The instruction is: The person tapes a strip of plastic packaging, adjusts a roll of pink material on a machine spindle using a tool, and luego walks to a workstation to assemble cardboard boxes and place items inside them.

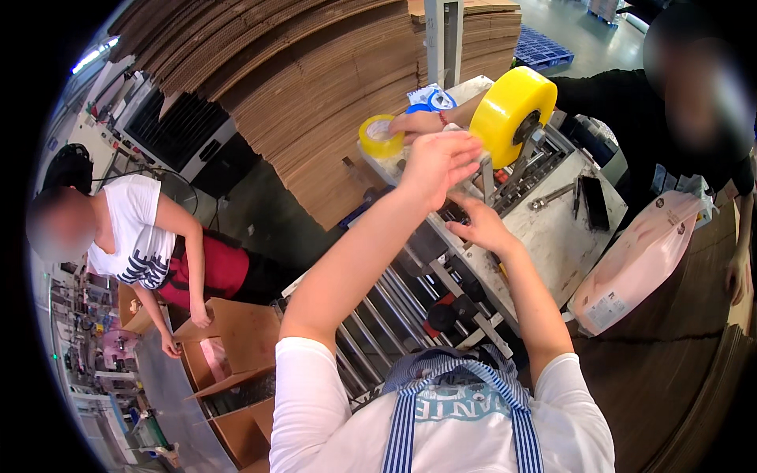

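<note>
**Two hands up at the tape head of the carton sealer**

Two bare hands are at work on the sealing machine (552, 236), whose roller bed runs toward the person and whose grey top carries a wrench and a dark flat tool. Stacks of flat cardboard (315, 87) rise behind it. Just beyond both hands sits the big yellow tape roll (512, 106) on its holder. The left hand (438, 164) is raised with fingers curled loosely, close beside the roll; whether it pinches a strand of clear tape I cannot tell. The right hand (482, 226) is lower, fingers spread and open, resting on the bracket under the roll. A co-worker's hand (418, 122) across the machine presses on a smaller yellow roll (380, 135), past the left hand.

It looks like tape is being threaded through the head. The next move would call for a steady pull downward from the roll toward the right hand.
</note>
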The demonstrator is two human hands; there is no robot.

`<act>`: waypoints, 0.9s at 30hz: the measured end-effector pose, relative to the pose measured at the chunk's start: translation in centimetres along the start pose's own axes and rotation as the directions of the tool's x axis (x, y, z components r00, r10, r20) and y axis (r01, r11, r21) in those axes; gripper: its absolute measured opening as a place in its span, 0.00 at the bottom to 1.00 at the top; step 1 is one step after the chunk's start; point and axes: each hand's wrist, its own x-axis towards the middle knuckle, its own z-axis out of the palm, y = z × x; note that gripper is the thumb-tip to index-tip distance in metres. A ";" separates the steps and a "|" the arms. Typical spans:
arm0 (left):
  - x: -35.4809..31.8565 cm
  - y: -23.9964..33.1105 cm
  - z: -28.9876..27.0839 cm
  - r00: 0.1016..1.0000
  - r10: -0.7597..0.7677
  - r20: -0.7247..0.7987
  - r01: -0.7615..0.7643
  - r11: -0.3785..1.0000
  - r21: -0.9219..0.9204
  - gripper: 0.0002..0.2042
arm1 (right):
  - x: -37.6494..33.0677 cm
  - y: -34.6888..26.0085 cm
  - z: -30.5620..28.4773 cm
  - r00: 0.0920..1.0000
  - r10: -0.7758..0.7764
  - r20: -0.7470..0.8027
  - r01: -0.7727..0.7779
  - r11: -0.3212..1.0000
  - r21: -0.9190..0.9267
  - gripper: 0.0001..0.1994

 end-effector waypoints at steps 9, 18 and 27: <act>-1.9 0.9 -0.8 0.982 0.179 0.054 -0.185 0.968 0.167 0.20 | 0.1 -1.9 0.8 0.978 0.015 -0.207 0.117 0.785 0.609 0.29; 1.9 -4.3 -4.0 0.971 0.238 -0.020 -0.210 0.889 0.408 0.13 | 0.3 -3.2 2.5 0.951 0.036 -0.307 0.173 0.761 0.625 0.29; 2.5 -7.2 -6.9 0.966 0.257 -0.023 -0.230 0.899 0.373 0.11 | -1.4 -3.0 4.7 0.978 0.070 -0.194 0.086 0.717 0.691 0.30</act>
